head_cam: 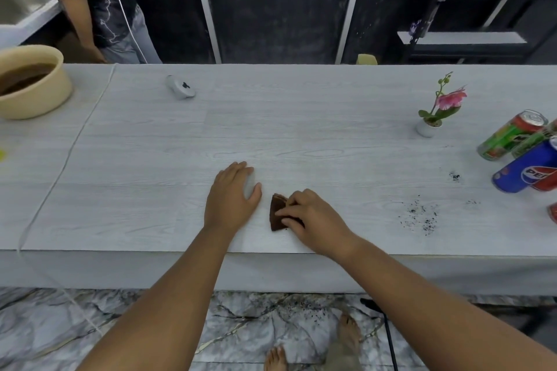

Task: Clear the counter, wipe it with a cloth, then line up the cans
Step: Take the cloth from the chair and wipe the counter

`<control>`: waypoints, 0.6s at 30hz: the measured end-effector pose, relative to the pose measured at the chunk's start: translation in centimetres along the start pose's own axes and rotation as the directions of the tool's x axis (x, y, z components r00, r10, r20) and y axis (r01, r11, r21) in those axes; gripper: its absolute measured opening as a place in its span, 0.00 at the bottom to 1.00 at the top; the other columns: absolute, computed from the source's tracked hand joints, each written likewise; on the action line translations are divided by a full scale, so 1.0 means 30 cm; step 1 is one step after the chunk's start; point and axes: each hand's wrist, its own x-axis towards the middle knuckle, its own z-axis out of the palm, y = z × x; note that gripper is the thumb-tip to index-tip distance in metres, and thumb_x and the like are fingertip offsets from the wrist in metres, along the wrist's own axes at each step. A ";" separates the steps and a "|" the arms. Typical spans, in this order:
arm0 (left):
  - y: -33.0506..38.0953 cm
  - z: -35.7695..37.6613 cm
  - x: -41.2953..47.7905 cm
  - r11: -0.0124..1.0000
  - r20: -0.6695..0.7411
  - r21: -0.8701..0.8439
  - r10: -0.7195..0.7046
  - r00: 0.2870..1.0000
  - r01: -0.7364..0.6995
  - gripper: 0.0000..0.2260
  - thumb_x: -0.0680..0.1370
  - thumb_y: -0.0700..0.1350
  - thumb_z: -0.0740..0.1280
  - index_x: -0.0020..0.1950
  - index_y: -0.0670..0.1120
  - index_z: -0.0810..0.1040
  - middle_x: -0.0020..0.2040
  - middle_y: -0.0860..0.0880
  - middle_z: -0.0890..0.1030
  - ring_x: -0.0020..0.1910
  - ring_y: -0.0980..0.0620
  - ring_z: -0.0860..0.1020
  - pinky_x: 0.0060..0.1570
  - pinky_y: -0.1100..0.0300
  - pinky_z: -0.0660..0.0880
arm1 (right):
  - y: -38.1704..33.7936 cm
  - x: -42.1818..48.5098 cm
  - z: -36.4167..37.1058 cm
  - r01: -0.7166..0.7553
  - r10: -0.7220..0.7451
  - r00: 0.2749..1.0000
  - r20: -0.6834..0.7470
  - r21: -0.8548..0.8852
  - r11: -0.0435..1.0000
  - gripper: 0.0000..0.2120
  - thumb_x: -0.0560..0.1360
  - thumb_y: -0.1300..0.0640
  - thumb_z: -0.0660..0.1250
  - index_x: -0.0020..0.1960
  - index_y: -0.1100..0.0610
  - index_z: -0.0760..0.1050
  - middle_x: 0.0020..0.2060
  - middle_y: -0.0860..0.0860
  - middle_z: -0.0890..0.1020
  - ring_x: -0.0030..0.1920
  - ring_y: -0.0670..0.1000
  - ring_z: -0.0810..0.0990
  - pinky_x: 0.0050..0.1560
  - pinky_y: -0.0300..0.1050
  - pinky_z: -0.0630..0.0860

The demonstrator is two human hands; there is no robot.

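A small folded brown cloth point(276, 210) lies on the pale wood-grain counter point(271, 135) near its front edge. My right hand point(310, 220) rests on the cloth's right side, its fingers curled over it and holding it. My left hand point(232, 193) lies flat on the counter just left of the cloth, fingers straight. At the far right stand a green and red can point(509, 135), a blue Pepsi can point(526, 169) and part of a red can point(553, 211). Dark crumbs point(422, 217) are scattered on the counter right of my right hand.
A beige bowl point(45, 93) with brown contents stands at the back left. A small grey device point(180, 87) lies at the back middle. A little white pot with a pink flower point(434, 114) stands at the back right. A white cable point(66, 156) crosses the left side. A person point(99, 3) stands behind.
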 end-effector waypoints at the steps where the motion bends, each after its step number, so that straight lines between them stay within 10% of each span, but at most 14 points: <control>1: 0.001 -0.001 0.000 1.000 -0.003 -0.003 0.003 1.000 -0.003 0.22 0.83 0.57 0.68 0.75 0.48 0.78 0.78 0.50 0.76 0.80 0.50 0.68 0.81 0.49 0.64 | -0.001 -0.028 0.007 0.019 -0.019 1.000 -0.004 0.001 1.000 0.12 0.81 0.56 0.73 0.64 0.54 0.86 0.55 0.52 0.82 0.56 0.54 0.77 0.56 0.48 0.78; 8: 0.009 -0.007 -0.001 1.000 0.013 -0.025 -0.003 1.000 0.003 0.22 0.84 0.56 0.68 0.75 0.47 0.78 0.79 0.49 0.75 0.80 0.49 0.68 0.81 0.46 0.65 | -0.032 -0.196 0.017 0.063 -0.066 0.996 0.056 0.052 0.997 0.11 0.82 0.57 0.73 0.63 0.54 0.87 0.53 0.52 0.82 0.54 0.53 0.79 0.51 0.46 0.79; 12: 0.015 -0.013 0.000 1.000 0.020 -0.014 0.001 1.000 -0.001 0.22 0.84 0.55 0.68 0.75 0.47 0.78 0.79 0.48 0.75 0.80 0.49 0.68 0.82 0.46 0.63 | -0.019 -0.193 -0.032 -0.166 0.124 0.980 0.157 0.293 0.941 0.11 0.83 0.53 0.71 0.63 0.48 0.86 0.53 0.43 0.81 0.54 0.41 0.79 0.56 0.33 0.72; 18: 0.028 -0.022 -0.007 1.000 0.016 -0.023 -0.007 1.000 0.008 0.22 0.84 0.54 0.69 0.75 0.46 0.78 0.79 0.48 0.75 0.81 0.48 0.68 0.81 0.44 0.65 | 0.041 -0.065 -0.200 -0.201 0.212 0.977 -0.021 0.240 0.950 0.10 0.82 0.56 0.72 0.62 0.49 0.87 0.51 0.44 0.81 0.53 0.44 0.80 0.55 0.34 0.72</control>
